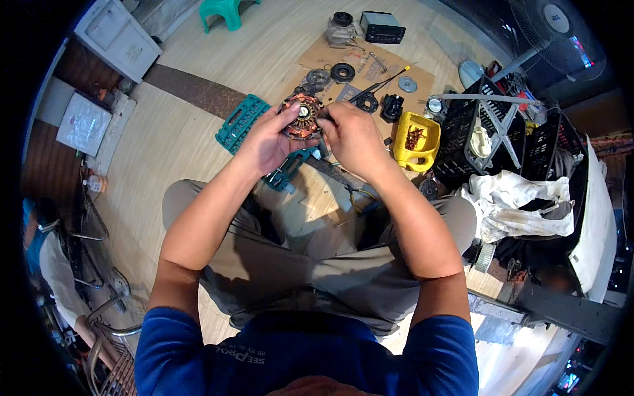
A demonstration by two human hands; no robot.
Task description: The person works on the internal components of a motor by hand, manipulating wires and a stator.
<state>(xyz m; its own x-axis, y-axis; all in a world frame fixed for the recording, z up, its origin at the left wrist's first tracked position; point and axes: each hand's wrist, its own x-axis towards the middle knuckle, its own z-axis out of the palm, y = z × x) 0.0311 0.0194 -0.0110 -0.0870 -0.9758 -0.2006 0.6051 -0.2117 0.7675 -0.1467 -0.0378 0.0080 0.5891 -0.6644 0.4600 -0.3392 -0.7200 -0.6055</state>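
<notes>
An alternator part with copper windings [302, 122], round and with a pale hub at its middle, is held up in front of me. My left hand [267, 135] grips it from the left, thumb across its face and fingers underneath. At its right edge is my right hand [358, 135], fingers curled and pressed together; a small dark thing shows by the fingertips, too hidden to name. Below and behind the part lies an open teal tool case [239, 125] with a teal piece [284, 175] near it.
Cardboard [422, 76] on the floor carries a black ring [342, 72], a grey disc [407, 84] and a black plastic part [392, 107]. Right of these are a cut yellow container [428, 142] with copper-coloured scraps, black crates [456, 138] and white cloth [502, 198]. Pliers [362, 195] lie between my legs.
</notes>
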